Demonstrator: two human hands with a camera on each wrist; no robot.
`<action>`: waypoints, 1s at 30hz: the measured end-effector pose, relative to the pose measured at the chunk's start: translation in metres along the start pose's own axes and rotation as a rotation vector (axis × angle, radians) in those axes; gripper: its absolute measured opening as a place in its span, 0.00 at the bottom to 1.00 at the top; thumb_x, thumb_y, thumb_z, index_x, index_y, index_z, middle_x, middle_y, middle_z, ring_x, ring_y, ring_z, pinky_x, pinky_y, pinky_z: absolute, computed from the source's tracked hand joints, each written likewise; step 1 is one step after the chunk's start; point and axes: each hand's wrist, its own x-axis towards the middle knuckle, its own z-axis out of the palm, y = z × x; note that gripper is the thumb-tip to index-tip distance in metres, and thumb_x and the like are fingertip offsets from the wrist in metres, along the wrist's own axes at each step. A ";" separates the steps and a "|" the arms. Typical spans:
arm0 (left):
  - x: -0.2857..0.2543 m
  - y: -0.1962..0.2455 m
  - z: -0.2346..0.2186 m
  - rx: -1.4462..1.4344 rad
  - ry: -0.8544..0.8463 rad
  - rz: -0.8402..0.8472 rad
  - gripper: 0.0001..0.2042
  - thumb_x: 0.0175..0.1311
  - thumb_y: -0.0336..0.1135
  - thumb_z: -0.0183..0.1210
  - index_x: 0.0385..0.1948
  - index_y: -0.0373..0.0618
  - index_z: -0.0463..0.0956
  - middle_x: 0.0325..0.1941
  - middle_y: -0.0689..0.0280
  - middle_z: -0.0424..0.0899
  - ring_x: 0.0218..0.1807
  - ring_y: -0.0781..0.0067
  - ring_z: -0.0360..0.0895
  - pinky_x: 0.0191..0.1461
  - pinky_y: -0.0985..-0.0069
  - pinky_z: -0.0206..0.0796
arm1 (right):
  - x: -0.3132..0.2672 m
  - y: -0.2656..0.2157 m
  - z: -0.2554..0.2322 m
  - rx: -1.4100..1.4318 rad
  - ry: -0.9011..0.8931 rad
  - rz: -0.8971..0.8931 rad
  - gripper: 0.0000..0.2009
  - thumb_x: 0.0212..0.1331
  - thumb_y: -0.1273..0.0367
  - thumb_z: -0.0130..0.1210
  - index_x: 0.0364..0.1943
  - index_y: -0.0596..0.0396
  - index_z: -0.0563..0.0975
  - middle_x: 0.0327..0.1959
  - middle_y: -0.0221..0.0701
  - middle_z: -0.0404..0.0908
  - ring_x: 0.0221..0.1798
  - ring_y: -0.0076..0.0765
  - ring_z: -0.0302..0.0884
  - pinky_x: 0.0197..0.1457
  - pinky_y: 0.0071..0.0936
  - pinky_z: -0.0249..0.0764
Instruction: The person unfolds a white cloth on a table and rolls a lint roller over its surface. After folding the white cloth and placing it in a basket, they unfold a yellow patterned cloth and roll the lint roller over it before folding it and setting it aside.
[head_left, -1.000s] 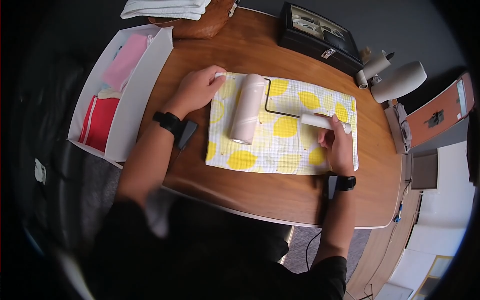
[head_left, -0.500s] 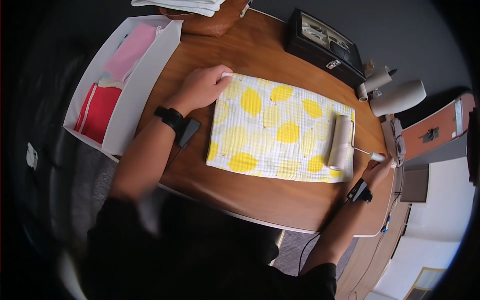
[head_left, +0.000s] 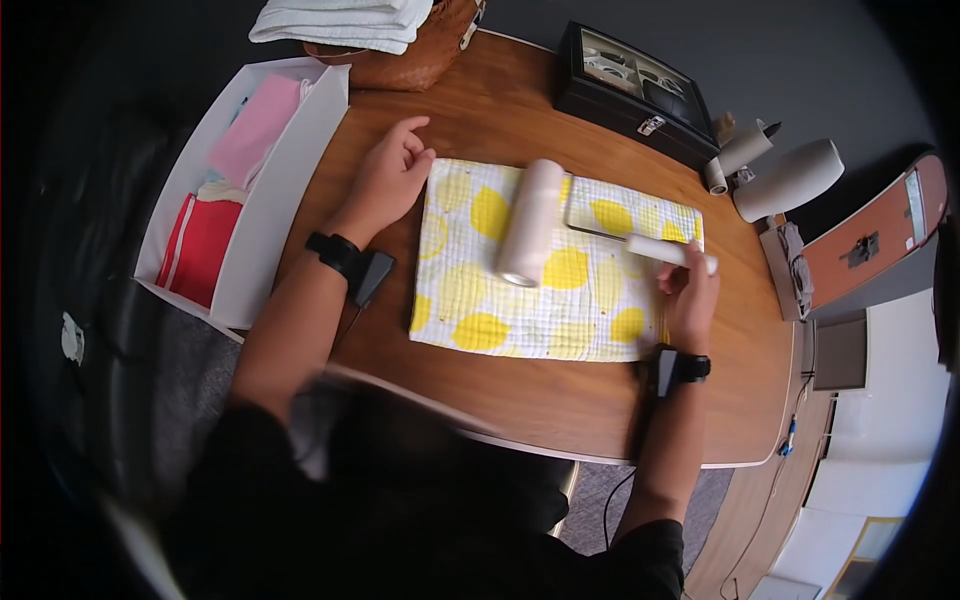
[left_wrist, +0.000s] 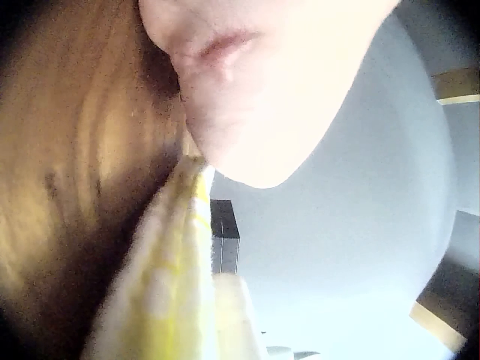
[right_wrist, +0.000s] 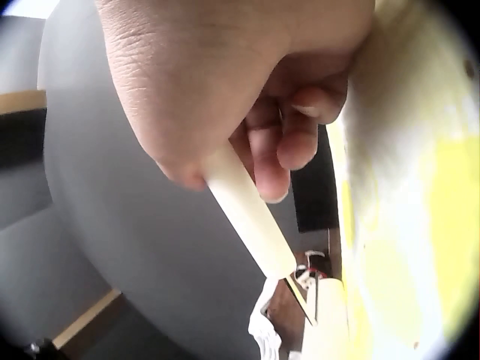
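A folded white cloth (head_left: 480,290) with yellow lemon prints lies flat on the wooden table. My right hand (head_left: 690,300) grips the white handle (head_left: 655,250) of a lint roller, also seen in the right wrist view as a cream handle (right_wrist: 251,214) between thumb and fingers. The roller's pale pink roll (head_left: 532,225) lies across the cloth, left of its middle, joined to the handle by a thin bent wire. At the cloth's far left corner is my left hand (head_left: 385,185), fingers loosely bent and raised. Its thumb (left_wrist: 247,142) is right by the cloth's edge.
Left stands a white box (head_left: 265,200) with folded pink and red cloths. Behind it are a brown leather bag (head_left: 410,65) and white towels (head_left: 345,22). A black glass-lidded case (head_left: 640,95) sits at the back, a white vase-like object (head_left: 795,180) at the right.
The lint roller went to the cloth's right edge, then back left across it with my right hand. My left hand's fingers have lifted off the cloth's corner.
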 end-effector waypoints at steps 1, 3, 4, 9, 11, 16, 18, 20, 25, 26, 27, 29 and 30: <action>0.000 -0.001 0.000 -0.003 0.041 0.002 0.22 0.72 0.25 0.63 0.66 0.39 0.74 0.40 0.66 0.81 0.40 0.71 0.82 0.45 0.72 0.75 | 0.012 0.008 -0.017 0.032 0.078 -0.020 0.18 0.79 0.54 0.55 0.33 0.52 0.80 0.19 0.24 0.76 0.21 0.20 0.67 0.26 0.22 0.61; 0.002 -0.007 0.001 0.010 0.125 0.067 0.22 0.70 0.22 0.60 0.66 0.39 0.75 0.46 0.64 0.80 0.43 0.70 0.82 0.47 0.72 0.76 | 0.026 0.010 -0.047 0.127 0.219 -0.055 0.19 0.79 0.54 0.56 0.32 0.51 0.78 0.17 0.22 0.70 0.18 0.20 0.61 0.22 0.22 0.54; 0.002 -0.010 0.001 0.018 0.169 0.098 0.23 0.68 0.20 0.59 0.66 0.40 0.75 0.49 0.62 0.80 0.44 0.70 0.82 0.48 0.73 0.76 | 0.032 0.014 -0.066 0.151 0.290 -0.071 0.19 0.79 0.53 0.55 0.31 0.51 0.77 0.16 0.21 0.68 0.17 0.19 0.59 0.21 0.22 0.52; 0.003 -0.009 -0.001 0.042 0.187 0.078 0.24 0.63 0.15 0.56 0.63 0.39 0.76 0.54 0.58 0.78 0.48 0.66 0.83 0.53 0.71 0.79 | 0.048 0.023 -0.137 0.180 0.725 -0.197 0.18 0.78 0.54 0.55 0.32 0.51 0.76 0.17 0.20 0.65 0.16 0.17 0.55 0.17 0.22 0.45; 0.003 -0.013 -0.001 0.054 0.185 0.088 0.24 0.62 0.14 0.56 0.61 0.40 0.76 0.54 0.58 0.78 0.48 0.65 0.83 0.54 0.70 0.79 | 0.040 0.012 -0.126 0.143 0.659 -0.230 0.19 0.79 0.54 0.55 0.29 0.50 0.75 0.18 0.20 0.65 0.17 0.18 0.55 0.19 0.23 0.47; 0.004 -0.015 0.002 0.067 0.145 0.081 0.24 0.60 0.12 0.55 0.59 0.41 0.79 0.54 0.58 0.78 0.48 0.65 0.83 0.53 0.72 0.79 | 0.031 0.015 -0.056 0.124 0.369 -0.191 0.20 0.78 0.53 0.58 0.31 0.52 0.79 0.15 0.19 0.64 0.17 0.17 0.57 0.22 0.22 0.49; 0.003 -0.013 0.000 0.084 0.113 0.086 0.25 0.59 0.12 0.55 0.59 0.42 0.80 0.54 0.58 0.78 0.49 0.65 0.83 0.53 0.72 0.79 | 0.009 0.005 -0.018 0.047 0.161 -0.082 0.18 0.78 0.56 0.59 0.33 0.54 0.82 0.19 0.24 0.74 0.19 0.20 0.65 0.24 0.24 0.57; 0.003 -0.009 -0.001 0.090 0.092 0.086 0.25 0.59 0.11 0.55 0.59 0.43 0.80 0.53 0.59 0.78 0.49 0.66 0.83 0.53 0.73 0.79 | -0.006 -0.005 0.018 0.053 0.094 -0.021 0.17 0.77 0.58 0.60 0.32 0.53 0.81 0.18 0.24 0.74 0.19 0.21 0.65 0.24 0.24 0.57; 0.001 -0.006 -0.002 0.086 0.071 0.071 0.27 0.60 0.11 0.55 0.61 0.45 0.81 0.52 0.60 0.80 0.51 0.66 0.83 0.52 0.73 0.79 | 0.011 0.004 -0.001 0.111 0.218 -0.017 0.17 0.79 0.56 0.56 0.36 0.54 0.79 0.17 0.20 0.68 0.18 0.18 0.59 0.23 0.23 0.53; 0.000 -0.005 -0.003 0.095 0.062 0.073 0.27 0.60 0.11 0.55 0.61 0.44 0.81 0.52 0.60 0.80 0.51 0.66 0.83 0.52 0.73 0.79 | 0.018 0.005 -0.019 0.163 0.258 -0.009 0.17 0.79 0.56 0.56 0.36 0.53 0.79 0.17 0.19 0.66 0.18 0.18 0.57 0.22 0.24 0.52; 0.000 -0.004 -0.003 0.103 0.054 0.075 0.27 0.60 0.11 0.54 0.60 0.44 0.81 0.52 0.60 0.80 0.51 0.66 0.83 0.52 0.73 0.79 | 0.025 0.007 -0.038 0.214 0.296 -0.002 0.17 0.79 0.56 0.56 0.36 0.53 0.79 0.16 0.19 0.65 0.17 0.18 0.56 0.22 0.25 0.51; 0.001 -0.005 -0.003 0.111 0.048 0.079 0.25 0.61 0.11 0.55 0.60 0.44 0.81 0.53 0.59 0.80 0.51 0.65 0.84 0.53 0.73 0.79 | 0.037 0.019 -0.080 0.335 0.389 -0.065 0.17 0.77 0.55 0.58 0.33 0.53 0.78 0.15 0.20 0.64 0.15 0.19 0.55 0.19 0.24 0.50; 0.002 -0.007 -0.003 0.111 0.050 0.081 0.24 0.62 0.12 0.57 0.59 0.43 0.81 0.53 0.59 0.81 0.51 0.65 0.84 0.53 0.73 0.79 | 0.043 0.024 -0.101 0.331 0.438 -0.097 0.18 0.77 0.55 0.56 0.33 0.52 0.76 0.14 0.18 0.60 0.14 0.18 0.52 0.18 0.24 0.47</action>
